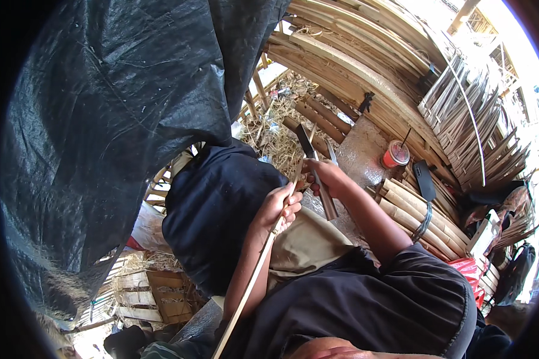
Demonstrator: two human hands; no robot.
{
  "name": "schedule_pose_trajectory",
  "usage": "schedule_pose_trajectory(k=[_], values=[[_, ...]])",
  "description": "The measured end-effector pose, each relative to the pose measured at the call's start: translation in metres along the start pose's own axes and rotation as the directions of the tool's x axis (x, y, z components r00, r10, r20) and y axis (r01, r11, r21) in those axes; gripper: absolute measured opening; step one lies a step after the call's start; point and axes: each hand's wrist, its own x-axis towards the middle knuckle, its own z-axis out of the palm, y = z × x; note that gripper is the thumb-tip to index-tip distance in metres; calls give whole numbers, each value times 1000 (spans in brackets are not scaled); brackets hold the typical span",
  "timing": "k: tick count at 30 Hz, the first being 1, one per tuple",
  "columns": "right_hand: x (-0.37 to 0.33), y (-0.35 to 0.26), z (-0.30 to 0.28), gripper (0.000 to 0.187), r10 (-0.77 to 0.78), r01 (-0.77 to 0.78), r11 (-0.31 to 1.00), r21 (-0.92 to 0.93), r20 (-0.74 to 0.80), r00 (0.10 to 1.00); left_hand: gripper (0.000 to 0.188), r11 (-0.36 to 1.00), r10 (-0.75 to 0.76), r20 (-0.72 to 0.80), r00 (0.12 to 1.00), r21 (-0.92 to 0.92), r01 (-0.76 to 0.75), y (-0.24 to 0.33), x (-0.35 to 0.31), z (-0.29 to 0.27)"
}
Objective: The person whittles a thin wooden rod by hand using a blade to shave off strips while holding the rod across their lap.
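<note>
A big black plastic sheet [120,107] hangs to the left of the strip and beyond its upper end. A long stack of wooden planks [365,69] runs beyond the strip and to its right. Dark cloth [221,203] lies over the person's leg, just left of the strip. A bundle of dry palm leaves [473,113] lies well to the strip's right, and loose straw [275,125] is scattered beyond its upper end. Nearer on the right are some bamboo poles [422,218].

The thin, pale strip [253,281] itself slants up over the person's lap, from the lower edge to the hands. Just right of its upper part is a knife [327,202] with a dark blade and a brown handle. The left hand [278,206] has its fingers curled around the strip; the right hand [316,175] is closed around the knife, close to the strip. A dark phone [424,179] lies well to the strip's right, near a red lidded cup [395,154] with a straw.
</note>
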Motion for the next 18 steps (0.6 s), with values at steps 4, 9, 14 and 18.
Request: schedule_pose_trajectory(k=[4, 9, 14, 18], values=[[-12, -2, -26, 46, 15, -18, 989, -147, -23, 1000, 26, 993, -22, -19, 1000, -113, 20, 8, -3, 0], [-28, -5, -33, 75, -138, 73, 798, -598, -63, 988, 28, 985, -24, -23, 999, -171, 20, 6, -2, -10], [-15, 5, -25, 77, -197, 247, 454, -856, 174, 965, 28, 993, -18, -34, 999, -115, 14, 0, -5, -21], [-4, -1, -19, 74, -302, 313, 152, -937, 258, 918, 25, 985, -10, -24, 1000, -173, 6, -1, -1, -26]])
